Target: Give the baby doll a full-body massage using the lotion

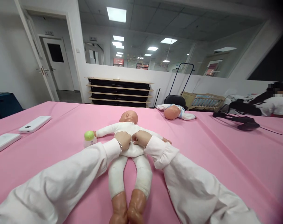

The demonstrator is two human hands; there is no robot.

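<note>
Gripping doll (132, 151): 2 hands (123, 140) (142, 137) (table edge (73, 106) well beyond).

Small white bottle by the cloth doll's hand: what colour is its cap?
Its rounded cap is lime green, clearest in the head view.

From my end, looks like infant-care training room: I see baby manikin (132, 151) on pink table (202, 152), second doll (172, 112), slatted wooden crib (205, 101), wide interior window (153, 34).

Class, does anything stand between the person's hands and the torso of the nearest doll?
Nothing visible does: the left hand and right hand are both at the doll's torso. The green-capped bottle stands off to the left.
</note>
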